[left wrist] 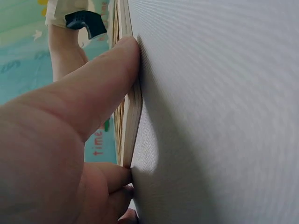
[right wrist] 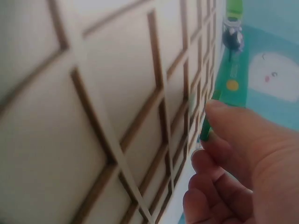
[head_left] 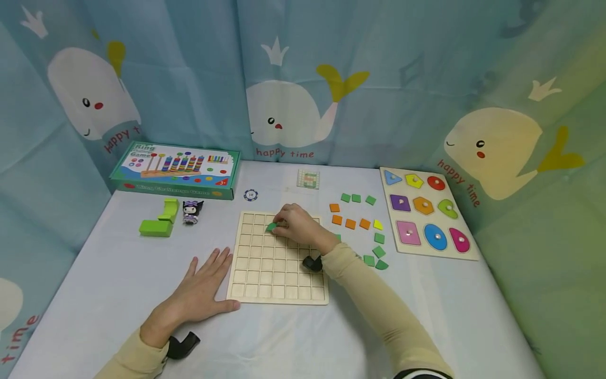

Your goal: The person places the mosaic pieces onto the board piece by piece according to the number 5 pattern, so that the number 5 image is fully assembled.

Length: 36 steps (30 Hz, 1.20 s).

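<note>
A wooden grid board (head_left: pixel 270 263) lies flat on the table. Over its upper part, my right hand (head_left: pixel 299 226) pinches a small green tile (head_left: pixel 271 227) between thumb and fingers. In the right wrist view that green tile (right wrist: pixel 210 116) stands on edge, close against the grid. My left hand (head_left: pixel 201 295) rests on the table at the board's lower left corner, fingers spread. Its thumb (left wrist: pixel 107 70) lies along the board's near edge (left wrist: pixel 133 121) in the left wrist view, and the other fingertips are at the left edge.
Right of the board are scattered green tiles (head_left: pixel 379 251), orange tiles (head_left: pixel 350 224) and a yellow tile (head_left: pixel 377 225). Beyond them lies a shape puzzle (head_left: pixel 431 242). A pattern card (head_left: pixel 308 179), poker chip (head_left: pixel 251 195), figurine (head_left: pixel 191 212), green blocks (head_left: pixel 156 228) and game box (head_left: pixel 180 168) sit behind and left.
</note>
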Available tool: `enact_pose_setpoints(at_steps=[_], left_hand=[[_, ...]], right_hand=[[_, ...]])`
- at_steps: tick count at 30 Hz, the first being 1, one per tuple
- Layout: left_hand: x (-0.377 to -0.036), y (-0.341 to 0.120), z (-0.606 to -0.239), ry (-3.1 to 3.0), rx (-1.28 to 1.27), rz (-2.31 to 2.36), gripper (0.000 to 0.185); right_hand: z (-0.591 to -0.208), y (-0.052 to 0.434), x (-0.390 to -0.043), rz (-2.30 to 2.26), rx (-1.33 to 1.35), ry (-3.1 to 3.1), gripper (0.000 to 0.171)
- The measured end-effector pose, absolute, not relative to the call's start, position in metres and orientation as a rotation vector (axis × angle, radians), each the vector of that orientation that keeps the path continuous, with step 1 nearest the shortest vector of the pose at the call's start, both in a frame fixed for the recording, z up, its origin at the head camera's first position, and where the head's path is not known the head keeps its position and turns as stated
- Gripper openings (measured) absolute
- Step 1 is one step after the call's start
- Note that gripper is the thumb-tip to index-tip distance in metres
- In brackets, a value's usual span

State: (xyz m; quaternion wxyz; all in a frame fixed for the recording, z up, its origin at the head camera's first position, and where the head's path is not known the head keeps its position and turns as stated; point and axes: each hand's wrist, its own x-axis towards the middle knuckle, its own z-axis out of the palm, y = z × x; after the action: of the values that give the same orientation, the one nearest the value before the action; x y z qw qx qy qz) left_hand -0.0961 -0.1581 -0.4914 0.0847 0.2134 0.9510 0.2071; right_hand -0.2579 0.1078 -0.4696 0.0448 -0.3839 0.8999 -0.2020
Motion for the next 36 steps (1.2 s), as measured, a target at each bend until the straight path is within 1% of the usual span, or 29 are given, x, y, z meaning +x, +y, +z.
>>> enact_pose_setpoints(at_steps=[7, 36], left_hand=[[-0.096, -0.157, -0.492, 2.835, 0.631, 0.631, 0.107], [-0.096, -0.157, -0.494, 2.826, 0.626, 0.653, 0.105]], right_hand=[[-0.471, 0.103, -0.255, -0.606, -1.143, 2.74, 0.02], [-0.47, 0.1, -0.247, -0.619, -1.109, 2.763, 0.022]])
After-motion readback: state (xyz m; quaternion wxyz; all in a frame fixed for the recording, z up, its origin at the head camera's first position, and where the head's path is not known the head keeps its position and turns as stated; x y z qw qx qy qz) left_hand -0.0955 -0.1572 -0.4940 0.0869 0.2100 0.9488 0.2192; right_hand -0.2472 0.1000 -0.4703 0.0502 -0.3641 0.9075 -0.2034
